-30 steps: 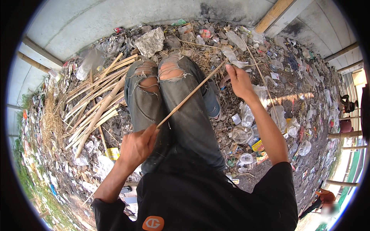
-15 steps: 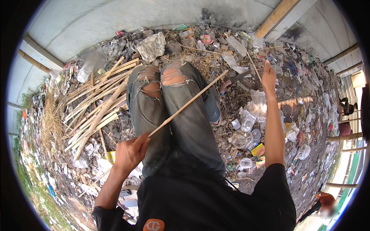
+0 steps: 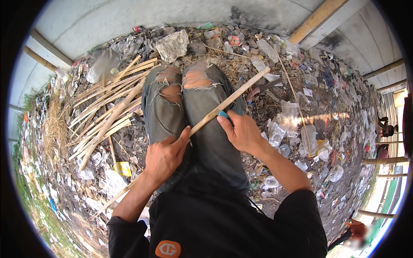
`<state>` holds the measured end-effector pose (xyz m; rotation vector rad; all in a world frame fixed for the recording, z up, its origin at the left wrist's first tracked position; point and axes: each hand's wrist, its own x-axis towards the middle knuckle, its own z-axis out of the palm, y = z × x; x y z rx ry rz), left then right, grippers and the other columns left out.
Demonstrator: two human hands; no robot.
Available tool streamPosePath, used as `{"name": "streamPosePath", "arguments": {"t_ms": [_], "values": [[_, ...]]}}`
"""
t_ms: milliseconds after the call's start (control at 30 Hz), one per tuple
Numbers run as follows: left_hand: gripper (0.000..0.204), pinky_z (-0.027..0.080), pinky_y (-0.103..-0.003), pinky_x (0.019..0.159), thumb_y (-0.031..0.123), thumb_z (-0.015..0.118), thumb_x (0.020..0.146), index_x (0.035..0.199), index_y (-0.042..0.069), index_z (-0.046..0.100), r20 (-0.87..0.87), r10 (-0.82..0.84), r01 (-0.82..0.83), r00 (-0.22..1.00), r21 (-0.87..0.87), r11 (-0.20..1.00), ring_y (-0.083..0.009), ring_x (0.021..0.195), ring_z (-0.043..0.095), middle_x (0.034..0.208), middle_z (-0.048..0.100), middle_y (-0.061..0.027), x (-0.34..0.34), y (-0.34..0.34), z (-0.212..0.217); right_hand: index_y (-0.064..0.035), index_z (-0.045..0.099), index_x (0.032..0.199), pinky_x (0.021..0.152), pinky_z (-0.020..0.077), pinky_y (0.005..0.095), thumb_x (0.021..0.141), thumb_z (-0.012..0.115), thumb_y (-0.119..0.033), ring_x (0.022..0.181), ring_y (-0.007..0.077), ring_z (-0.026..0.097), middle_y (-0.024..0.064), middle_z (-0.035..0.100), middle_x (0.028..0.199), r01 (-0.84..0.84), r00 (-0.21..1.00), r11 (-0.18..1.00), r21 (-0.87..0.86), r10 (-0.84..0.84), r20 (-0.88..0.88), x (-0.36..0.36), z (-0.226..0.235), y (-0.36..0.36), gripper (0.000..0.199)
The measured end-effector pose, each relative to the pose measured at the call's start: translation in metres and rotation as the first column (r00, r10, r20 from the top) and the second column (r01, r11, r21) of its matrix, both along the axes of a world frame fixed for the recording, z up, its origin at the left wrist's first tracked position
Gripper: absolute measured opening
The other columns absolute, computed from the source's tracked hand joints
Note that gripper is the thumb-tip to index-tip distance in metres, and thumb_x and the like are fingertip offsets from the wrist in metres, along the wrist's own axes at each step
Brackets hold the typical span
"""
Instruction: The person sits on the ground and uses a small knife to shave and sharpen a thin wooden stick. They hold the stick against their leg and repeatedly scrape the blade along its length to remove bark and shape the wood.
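1. Bkgd: grey wall (image 3: 172, 13) up top, litter-strewn ground (image 3: 344, 172) all round.
2. L hand (image 3: 165, 157): grip clenched on pale wooden strip (image 3: 241, 93), which slants over torn trousers (image 3: 215, 99), far end up to R.
3. R hand (image 3: 243, 133): grip pinching small teal item (image 3: 223, 114) at strip's edge; can't tell its kind.
4. Pile of sim. strips (image 3: 112, 115) L of knees; pale rock (image 3: 173, 46) beyond.

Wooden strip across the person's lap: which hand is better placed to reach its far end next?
Probably the right hand: it sits nearer the far end of the wooden strip and holds a small teal object. The left hand grips the strip lower down, closer to the body.
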<state>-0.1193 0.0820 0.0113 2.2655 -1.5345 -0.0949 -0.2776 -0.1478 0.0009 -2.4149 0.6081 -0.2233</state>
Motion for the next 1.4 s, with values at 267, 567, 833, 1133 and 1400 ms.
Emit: {"name": "streamPosePath", "arguments": {"t_ms": [267, 567, 833, 1133, 1400], "values": [[0.042, 0.051, -0.048, 0.048, 0.025, 0.071, 0.101, 0.143, 0.021, 0.069, -0.022, -0.022, 0.022, 1.000, -0.033, 0.999, -0.0327, 0.049, 0.062, 0.065, 0.057, -0.0064, 0.000, 0.015, -0.009, -0.0012, 0.062, 0.090, 0.058, 0.0509, 0.0589, 0.112, 0.049, -0.049, 0.063, 0.0504, 0.066, 0.0241, 0.064, 0.063, 0.055, 0.998, 0.989, -0.136, -0.050, 0.041, 0.002, -0.027, -0.026, 0.054], [0.041, 0.046, -0.045, 0.045, 0.021, 0.075, 0.098, 0.139, 0.021, 0.072, 0.000, -0.029, 0.029, 1.000, 0.015, 0.999, -0.0283, 0.046, 0.059, 0.063, 0.053, -0.0044, 0.015, 0.072, -0.002, 0.0069, 0.067, 0.090, 0.078, 0.0498, 0.0531, 0.112, 0.036, -0.063, 0.079, 0.0473, 0.065, 0.0273, 0.067, 0.077, 0.709, 0.701, 0.681, -0.183, -0.710, 0.070, -0.084, -0.082, -0.247, 0.080], [0.041, 0.047, -0.046, 0.048, 0.022, 0.075, 0.098, 0.139, 0.022, 0.071, -0.054, 0.043, -0.042, 0.998, 0.013, 0.999, -0.0306, 0.051, 0.061, 0.065, 0.058, -0.0064, 0.009, 0.064, -0.006, -0.0095, 0.051, 0.078, 0.052, 0.0306, 0.0285, 0.114, 0.048, -0.053, 0.056, 0.0069, 0.038, -0.0059, 0.040, 0.064, 0.490, 0.787, 0.843, 0.222, -0.537, 0.302, -0.047, -0.028, -0.152, 0.057], [0.034, 0.053, -0.049, 0.056, 0.021, 0.072, 0.100, 0.134, 0.014, 0.072, -0.191, 0.011, -0.023, 0.981, -0.063, 0.998, -0.0382, 0.062, 0.070, 0.074, 0.072, -0.0153, 0.008, 0.017, -0.001, 0.0005, 0.062, 0.087, 0.060, 0.0485, 0.0566, 0.112, 0.050, -0.049, 0.065, 0.0498, 0.065, 0.0246, 0.063, 0.063, 0.035, 0.999, 0.999, 0.023, -0.036, 0.031, -0.001, -0.002, -0.001, 0.057], [0.027, 0.055, -0.051, 0.058, 0.024, 0.068, 0.103, 0.126, 0.012, 0.073, -0.213, 0.054, -0.056, 0.976, 0.000, 0.998, -0.0413, 0.064, 0.070, 0.076, 0.073, -0.0176, -0.002, -0.002, 0.007, -0.0006, 0.058, 0.087, 0.057, 0.0466, 0.0568, 0.112, 0.051, -0.047, 0.063, 0.0511, 0.062, 0.0247, 0.059, 0.060, -0.008, 1.000, 1.000, -0.007, 0.008, -0.014, 0.003, 0.007, 0.006, 0.053]]}}
